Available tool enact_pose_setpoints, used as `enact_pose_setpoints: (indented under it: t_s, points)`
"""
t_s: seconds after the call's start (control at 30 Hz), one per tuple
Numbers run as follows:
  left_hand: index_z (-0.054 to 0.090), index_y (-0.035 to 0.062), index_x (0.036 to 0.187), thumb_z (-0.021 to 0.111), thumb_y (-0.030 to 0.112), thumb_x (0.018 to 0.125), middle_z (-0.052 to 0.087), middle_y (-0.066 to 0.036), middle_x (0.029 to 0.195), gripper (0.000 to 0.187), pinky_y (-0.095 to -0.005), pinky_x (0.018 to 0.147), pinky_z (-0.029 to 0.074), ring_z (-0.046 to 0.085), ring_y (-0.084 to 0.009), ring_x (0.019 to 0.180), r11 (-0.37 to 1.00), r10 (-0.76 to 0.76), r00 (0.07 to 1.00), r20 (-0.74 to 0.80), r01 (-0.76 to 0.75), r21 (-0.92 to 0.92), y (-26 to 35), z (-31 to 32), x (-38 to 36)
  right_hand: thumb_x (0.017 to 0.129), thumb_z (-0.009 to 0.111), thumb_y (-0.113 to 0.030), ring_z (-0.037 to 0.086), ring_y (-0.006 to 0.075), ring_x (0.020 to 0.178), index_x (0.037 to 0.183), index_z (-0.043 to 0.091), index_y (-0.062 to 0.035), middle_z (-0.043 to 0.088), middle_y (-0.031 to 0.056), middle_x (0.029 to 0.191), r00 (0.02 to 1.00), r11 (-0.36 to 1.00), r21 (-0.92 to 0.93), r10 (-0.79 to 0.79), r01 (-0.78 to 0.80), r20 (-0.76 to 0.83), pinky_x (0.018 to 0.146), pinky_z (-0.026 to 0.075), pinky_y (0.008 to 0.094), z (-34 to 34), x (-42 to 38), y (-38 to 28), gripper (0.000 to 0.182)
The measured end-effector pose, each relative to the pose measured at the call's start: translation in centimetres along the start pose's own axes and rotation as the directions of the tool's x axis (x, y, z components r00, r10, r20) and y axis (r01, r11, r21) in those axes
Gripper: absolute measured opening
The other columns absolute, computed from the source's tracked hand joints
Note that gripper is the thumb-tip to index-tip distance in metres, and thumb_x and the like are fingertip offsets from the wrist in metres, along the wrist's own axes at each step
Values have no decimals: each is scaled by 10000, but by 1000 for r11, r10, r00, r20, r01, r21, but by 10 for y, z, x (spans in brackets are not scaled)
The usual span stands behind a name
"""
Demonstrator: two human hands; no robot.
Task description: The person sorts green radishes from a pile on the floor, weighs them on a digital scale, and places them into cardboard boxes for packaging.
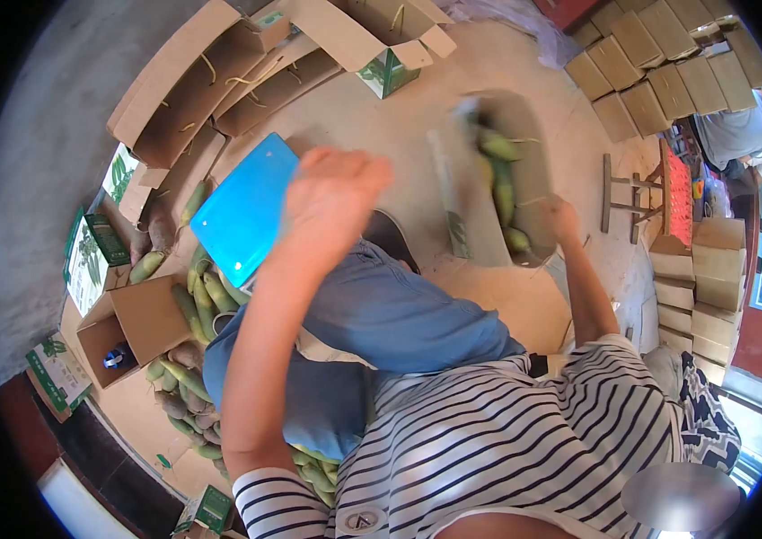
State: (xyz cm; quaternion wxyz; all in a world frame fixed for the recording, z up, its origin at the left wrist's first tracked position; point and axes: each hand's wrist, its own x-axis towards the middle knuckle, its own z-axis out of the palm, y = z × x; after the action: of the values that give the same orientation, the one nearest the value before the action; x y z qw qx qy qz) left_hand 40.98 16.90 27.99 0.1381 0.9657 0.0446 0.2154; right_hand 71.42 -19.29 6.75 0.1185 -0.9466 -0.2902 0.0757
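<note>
My left hand is raised in front of the right edge of a glossy blue tray-like plate. It is smeared by motion, its fingers look curled, and whatever they might hold is hidden. My right hand is closed on the right edge of an open cardboard carton, which is also blurred. Inside that carton lie several long green vegetables, radish-like in shape. Rope handles hang in the carton.
More green vegetables are heaped on the floor at left. Open cartons stand behind them, and a smaller box sits nearer. Stacked boxes line the back right, near another person and a red-topped wooden stool.
</note>
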Motion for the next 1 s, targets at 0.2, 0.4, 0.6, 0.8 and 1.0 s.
enact_pose_setpoints:
  t_s: [0.2, 0.4, 0.6, 0.8, 1.0]
  points:
    - [584, 37, 854, 614, 113, 791, 596, -108, 762, 103, -391, 712, 430, 558, -295, 725, 964, -256, 961, 107, 246, 98, -7, -35, -48, 806, 607, -277, 645, 247, 815, 967, 641, 6, 670, 171, 867, 855, 845, 237, 511, -479, -91, 720, 481, 355, 15, -61, 103, 328]
    - [572, 33, 842, 649, 125, 768, 565, -102, 712, 141, -372, 727, 432, 556, -270, 707, 930, -315, 949, 19, 304, 209, 1, -47, -61, 750, 636, -355, 630, 334, 876, 931, 631, 47, 647, 231, 897, 678, 678, 247, 728, -692, -101, 776, 476, 402, 16, -85, 174, 442]
    - [585, 33, 886, 631, 137, 778, 582, -116, 775, 157, -397, 754, 430, 552, -300, 759, 875, -440, 886, 148, 386, 293, 0, -56, -85, 760, 599, -289, 602, 368, 881, 931, 620, 20, 633, 217, 904, 751, 731, -178, 653, -659, -98, 780, 469, 437, -31, -51, 151, 354]
    - [566, 45, 836, 662, 161, 739, 564, -98, 749, 179, -382, 758, 427, 558, -263, 758, 875, -445, 881, 158, 391, 286, 2, -52, -94, 785, 542, -72, 523, 320, 1059, 1098, 567, -84, 562, 141, 1138, 938, 982, -142, -164, 125, -306, 878, 430, 405, -66, 84, -68, 314]
    - [558, 57, 815, 670, 172, 727, 548, -78, 738, 183, -385, 762, 429, 569, -239, 757, 873, -446, 873, 196, 375, 312, 2, -46, -98, 819, 510, -186, 492, 297, 1138, 1111, 602, -107, 541, 156, 1209, 655, 675, -246, -736, 695, -169, 956, 394, 383, -4, 201, -295, 316]
